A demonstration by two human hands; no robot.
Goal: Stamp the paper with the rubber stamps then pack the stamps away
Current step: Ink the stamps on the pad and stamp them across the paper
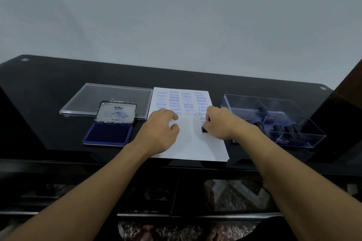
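Black glass table [58, 84] carries one paper [188, 143], one clear lid [101, 96], one compartment box [305, 139] holding several stamps and one open ink pad [108, 134]. The left hand [160, 131] lies spread on the paper. The right hand [221, 123] pinches one stamp [203, 129] against the paper's right side.

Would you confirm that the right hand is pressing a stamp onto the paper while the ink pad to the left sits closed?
Not quite: the head view shows the ink pad open, lid raised. The right hand does press a stamp onto the paper.
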